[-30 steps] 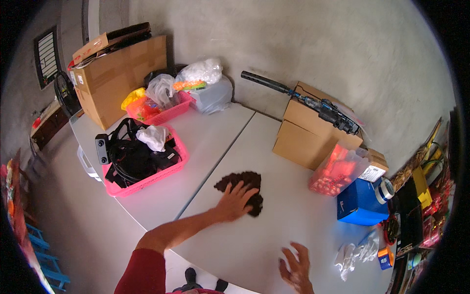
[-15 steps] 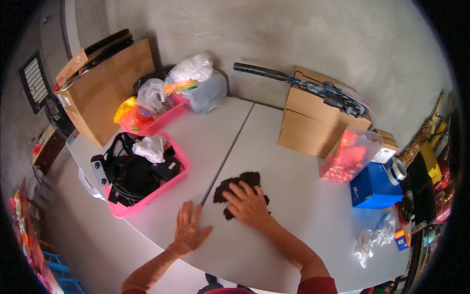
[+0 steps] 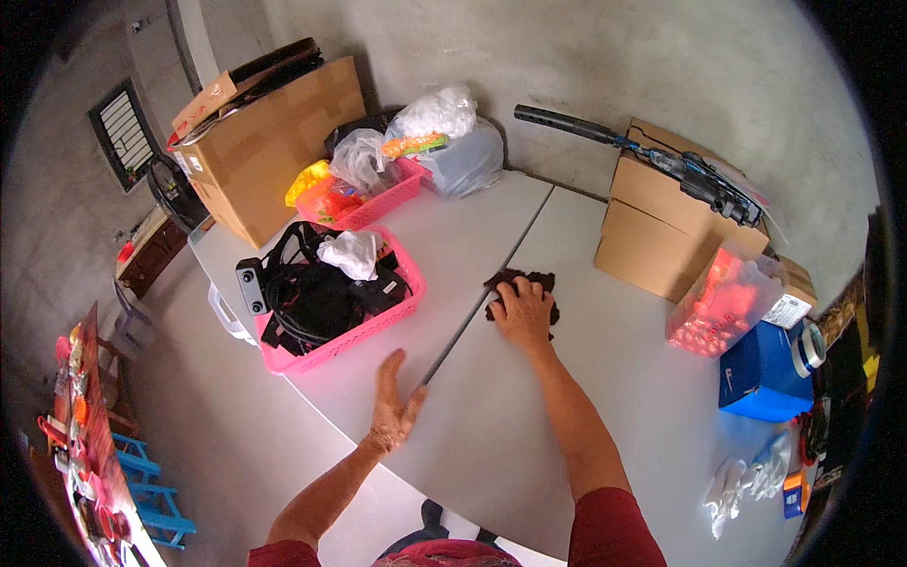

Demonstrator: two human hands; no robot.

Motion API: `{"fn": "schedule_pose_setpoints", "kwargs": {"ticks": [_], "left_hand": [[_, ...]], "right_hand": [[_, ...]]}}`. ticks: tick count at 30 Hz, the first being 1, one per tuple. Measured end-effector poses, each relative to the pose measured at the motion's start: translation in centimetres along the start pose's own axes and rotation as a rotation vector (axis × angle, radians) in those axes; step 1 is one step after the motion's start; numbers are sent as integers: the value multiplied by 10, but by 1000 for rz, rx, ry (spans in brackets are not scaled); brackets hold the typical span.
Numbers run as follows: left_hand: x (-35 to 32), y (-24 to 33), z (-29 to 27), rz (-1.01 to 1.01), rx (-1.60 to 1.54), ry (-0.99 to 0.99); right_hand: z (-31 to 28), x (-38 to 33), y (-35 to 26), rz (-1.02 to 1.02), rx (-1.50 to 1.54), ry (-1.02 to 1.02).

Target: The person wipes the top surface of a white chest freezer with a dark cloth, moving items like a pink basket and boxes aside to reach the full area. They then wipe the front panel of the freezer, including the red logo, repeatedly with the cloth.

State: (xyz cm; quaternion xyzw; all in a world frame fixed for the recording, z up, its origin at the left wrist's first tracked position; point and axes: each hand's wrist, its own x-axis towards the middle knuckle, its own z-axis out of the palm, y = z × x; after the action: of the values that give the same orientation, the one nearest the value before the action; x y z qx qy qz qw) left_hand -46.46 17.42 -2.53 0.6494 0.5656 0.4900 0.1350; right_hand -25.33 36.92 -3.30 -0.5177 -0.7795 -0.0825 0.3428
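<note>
A dark brown cloth [image 3: 541, 281] lies crumpled on the light grey table [image 3: 510, 435], beside the dark seam that crosses the top. From above, my right hand [image 3: 522, 310] presses on it, fingers bent over the cloth and part of it hidden beneath them. My left hand [image 3: 395, 408] is nearer the table's front edge, left of the seam. It holds nothing, and its thumb stands apart from the fingers; whether it touches the surface I cannot tell.
A pink basket [image 3: 397, 326] of black cables and devices stands left, another pink basket [image 3: 373, 210] with bags behind it. Cardboard boxes [image 3: 274, 142] stand at the back. A clear container [image 3: 723, 302] of orange-red items, a blue box [image 3: 763, 376] and plastic wrap [image 3: 746, 482] line the right.
My right hand has pushed the cloth away from me along the seam, and the cloth is more bunched. My left hand has turned more on its side. The whole view has shifted right.
</note>
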Motion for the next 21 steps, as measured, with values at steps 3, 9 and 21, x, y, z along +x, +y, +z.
{"fn": "schedule_pose_setpoints", "kwargs": {"ticks": [3, 9, 21], "left_hand": [[-25, -40, -14, -252, -272, 495], [-7, -57, -130, -773, -498, 917], [42, -104, -175, -673, -961, 173]], "right_hand": [[-25, -31, -17, -118, 157, -71], [-101, -113, -41, -252, 271, -227], [-171, -173, -49, -273, 224, -264]]}}
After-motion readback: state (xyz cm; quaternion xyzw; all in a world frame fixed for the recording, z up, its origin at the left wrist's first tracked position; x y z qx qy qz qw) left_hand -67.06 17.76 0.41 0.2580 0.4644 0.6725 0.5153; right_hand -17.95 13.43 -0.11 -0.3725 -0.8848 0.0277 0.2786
